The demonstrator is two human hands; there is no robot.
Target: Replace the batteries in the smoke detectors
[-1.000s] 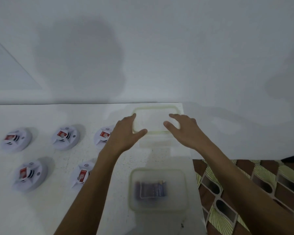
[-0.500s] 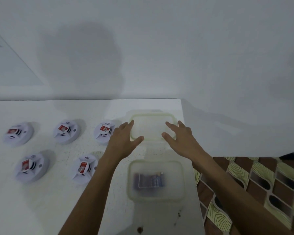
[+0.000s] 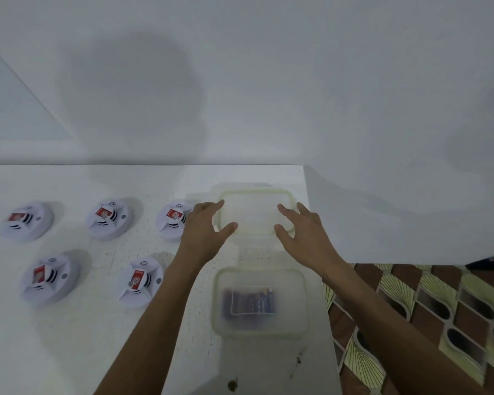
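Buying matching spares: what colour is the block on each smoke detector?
Red, white mark; clearest on the near-right smoke detector, head view.

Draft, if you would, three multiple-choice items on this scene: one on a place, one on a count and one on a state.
1. Where does the container with batteries stand?
A. left of the detectors
B. nearer the person than the far container
C. on top of a detector

2. How many smoke detectors lie on the table?
A. three
B. five
C. seven

3. How are the left hand and right hand?
A. each gripping a detector
B. fists resting on the table
C. fingers spread, one at either side of the far container

Answers:
1 B: it sits lower in the view, closer to the camera.
2 B: three lie in the far row and two in the near row.
3 C: straight fingers flank the container's left and right ends.
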